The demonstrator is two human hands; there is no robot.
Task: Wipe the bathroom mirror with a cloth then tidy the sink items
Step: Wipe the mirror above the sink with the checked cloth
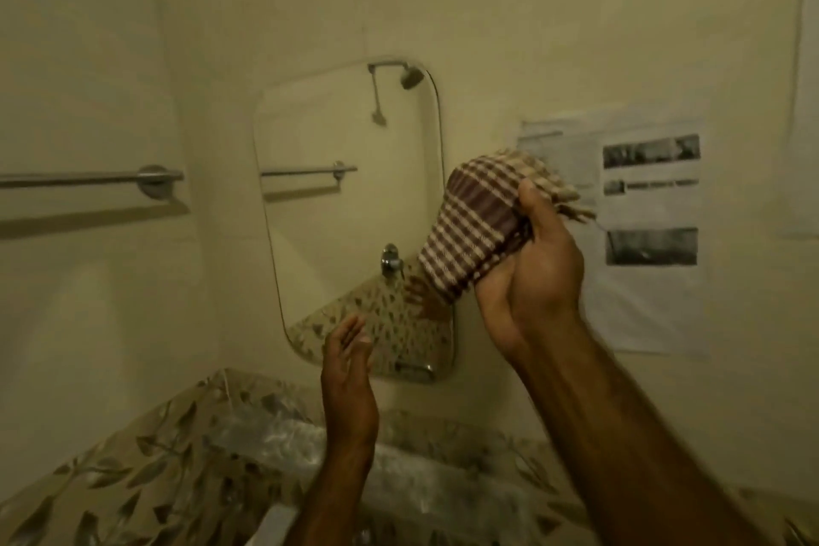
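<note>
The left hand [350, 386] is hanging open and empty, fingers loosely spread, just below the rounded frameless wall mirror [350, 208]. To its upper right, the right hand [527, 275] is gripping a bunched brown-and-cream checked cloth [478, 217], which is overlapping the mirror's right edge.

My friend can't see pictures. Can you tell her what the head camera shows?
A person's right hand holds a bunched checked cloth up beside the right edge of a wall mirror. The empty left hand is raised, open, below the mirror. A towel bar is on the left and a printed sheet on the right.
</note>
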